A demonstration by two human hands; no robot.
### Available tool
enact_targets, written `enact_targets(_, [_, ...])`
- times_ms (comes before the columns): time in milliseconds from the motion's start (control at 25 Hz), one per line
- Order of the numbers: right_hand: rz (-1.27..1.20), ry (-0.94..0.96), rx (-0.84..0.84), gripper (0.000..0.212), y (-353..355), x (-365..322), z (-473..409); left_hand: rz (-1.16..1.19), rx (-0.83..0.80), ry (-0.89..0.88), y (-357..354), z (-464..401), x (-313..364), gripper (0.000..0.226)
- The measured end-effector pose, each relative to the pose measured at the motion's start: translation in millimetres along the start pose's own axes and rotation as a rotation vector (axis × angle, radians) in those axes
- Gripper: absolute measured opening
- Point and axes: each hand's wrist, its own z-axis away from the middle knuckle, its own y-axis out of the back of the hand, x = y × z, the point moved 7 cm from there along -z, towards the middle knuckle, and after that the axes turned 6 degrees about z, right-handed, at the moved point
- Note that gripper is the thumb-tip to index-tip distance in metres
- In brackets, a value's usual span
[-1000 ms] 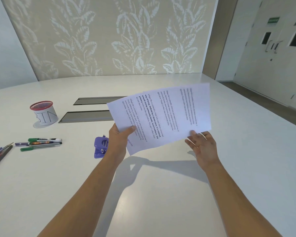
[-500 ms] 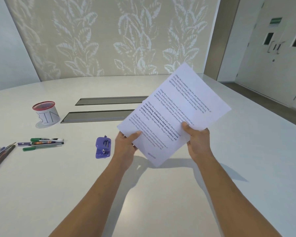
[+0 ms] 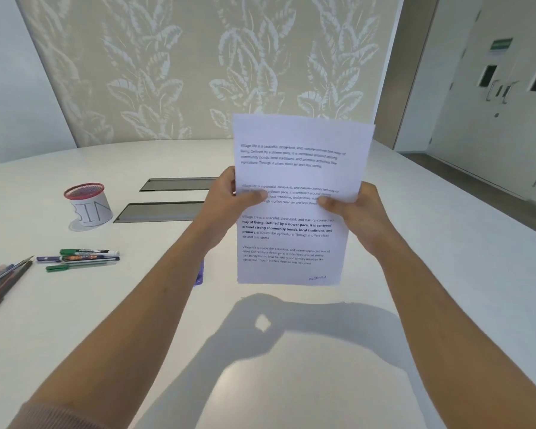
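printed sheets (image 3: 294, 236) are pinched upright between the fingers of left hand (image 3: 226, 202) and right hand (image 3: 358, 212), squaring-up stage probably; edges should be tapped level next.

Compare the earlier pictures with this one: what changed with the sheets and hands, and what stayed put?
The sheets, fanned and slanted a second ago, are now squared into one stack and turned upright. The right hand, open beneath them then, now grips their right edge. The left hand kept its grip on the left edge. The cup, pens and punch stayed put on the table.
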Motion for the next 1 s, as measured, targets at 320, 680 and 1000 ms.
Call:
enact_targets(320, [-0.037,0.03,0.115,0.022,-11,12,0,-0.094,0.198,-0.185,-5,11,-8,0.035])
enact_targets(680, [-0.015,0.006,0.168,0.023,-19,43,14,-0.137,0.289,-0.13,0,25,-35,0.031])
enact_targets(1000, [-0.034,-0.139,0.17,0.021,-25,93,33,-0.163,0.296,-0.019,5,40,-69,0.028])
